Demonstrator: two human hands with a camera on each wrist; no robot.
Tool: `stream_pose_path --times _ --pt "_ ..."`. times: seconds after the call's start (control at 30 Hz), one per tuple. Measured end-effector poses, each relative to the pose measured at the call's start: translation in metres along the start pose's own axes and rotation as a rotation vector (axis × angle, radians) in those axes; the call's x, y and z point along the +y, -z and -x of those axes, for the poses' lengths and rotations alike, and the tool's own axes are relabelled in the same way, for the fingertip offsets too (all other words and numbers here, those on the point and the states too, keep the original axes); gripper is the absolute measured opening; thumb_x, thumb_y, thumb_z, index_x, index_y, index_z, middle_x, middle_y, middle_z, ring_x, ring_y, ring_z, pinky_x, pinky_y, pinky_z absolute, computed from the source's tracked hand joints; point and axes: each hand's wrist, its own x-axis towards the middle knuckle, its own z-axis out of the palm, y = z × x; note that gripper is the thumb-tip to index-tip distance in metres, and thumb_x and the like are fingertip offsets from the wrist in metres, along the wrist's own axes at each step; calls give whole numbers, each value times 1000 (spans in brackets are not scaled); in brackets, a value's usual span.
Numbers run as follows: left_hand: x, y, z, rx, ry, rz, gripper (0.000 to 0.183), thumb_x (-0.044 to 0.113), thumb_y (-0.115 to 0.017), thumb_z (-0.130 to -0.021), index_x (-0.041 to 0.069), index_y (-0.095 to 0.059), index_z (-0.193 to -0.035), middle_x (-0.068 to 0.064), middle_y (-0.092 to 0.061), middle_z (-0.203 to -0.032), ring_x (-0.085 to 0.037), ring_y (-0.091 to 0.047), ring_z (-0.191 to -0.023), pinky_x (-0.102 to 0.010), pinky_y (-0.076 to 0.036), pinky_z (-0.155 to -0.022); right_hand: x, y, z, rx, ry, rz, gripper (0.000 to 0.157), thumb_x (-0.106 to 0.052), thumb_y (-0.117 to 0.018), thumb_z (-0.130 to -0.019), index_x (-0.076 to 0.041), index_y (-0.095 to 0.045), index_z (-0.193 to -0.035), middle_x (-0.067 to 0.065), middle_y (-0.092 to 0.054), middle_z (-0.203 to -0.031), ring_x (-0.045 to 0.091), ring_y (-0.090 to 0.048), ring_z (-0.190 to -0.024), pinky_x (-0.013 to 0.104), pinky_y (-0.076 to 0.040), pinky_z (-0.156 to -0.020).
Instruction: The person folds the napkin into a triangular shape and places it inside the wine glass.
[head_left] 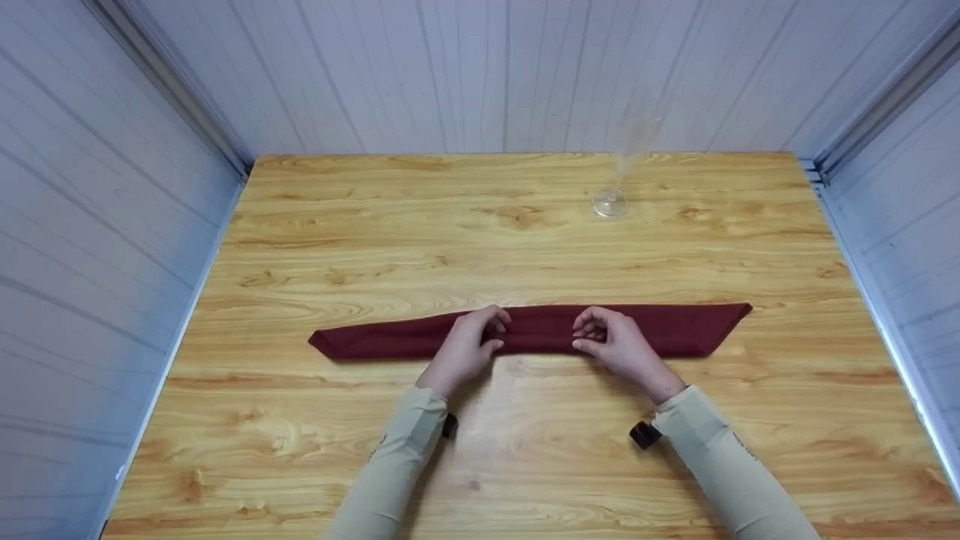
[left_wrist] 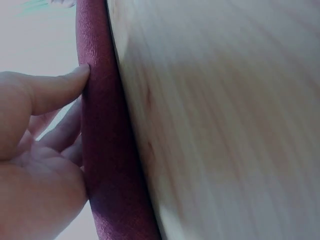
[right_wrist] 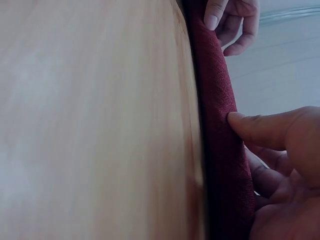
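Observation:
A dark red cloth napkin (head_left: 540,330), folded into a long strip with slanted ends, lies across the table. My left hand (head_left: 471,341) grips its middle part, left of centre. On the other side of a short stretch of cloth, my right hand (head_left: 616,341) grips it too. In the left wrist view, the thumb (left_wrist: 60,92) touches the strip's near edge while the other fingers are partly hidden behind the cloth. The right wrist view has the right thumb (right_wrist: 265,127) against the same edge, with the left hand (right_wrist: 235,22) farther along.
A clear stemmed glass, like a champagne flute (head_left: 609,202), stands upright at the back right of the wood-grain table (head_left: 360,225). Pale panel walls (head_left: 480,75) rise behind the table and along both sides. A dark wrist camera (head_left: 645,435) sits at the right cuff.

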Motion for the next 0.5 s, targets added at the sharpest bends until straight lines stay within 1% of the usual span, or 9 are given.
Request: stream_pose_path --times 0.13,0.37,0.5 --pt "1 -2 2 17 -2 38 30 -12 -64 -83 1 -61 -109 -10 -65 -97 -21 -60 -94 -32 -48 -87 -2 2 -1 -36 4 20 18 -2 -73 -83 -2 -63 -98 7 -66 -91 20 -62 -83 29 -51 -70" --pt "2 -7 9 22 10 55 25 -3 -69 -85 2 -62 -109 -7 -64 -92 -17 -60 -88 -30 -49 -81 -3 5 1 -127 30 80 17 -3 -70 -86 -4 -64 -102 7 -65 -95 19 -60 -85 29 -51 -70" --pt "2 -9 12 32 25 64 23 0 -68 -87 2 -62 -108 -4 -64 -88 -15 -60 -85 -30 -50 -79 -2 5 2 -153 23 69 17 -4 -69 -87 -4 -63 -103 8 -65 -94 20 -60 -79 29 -52 -60"
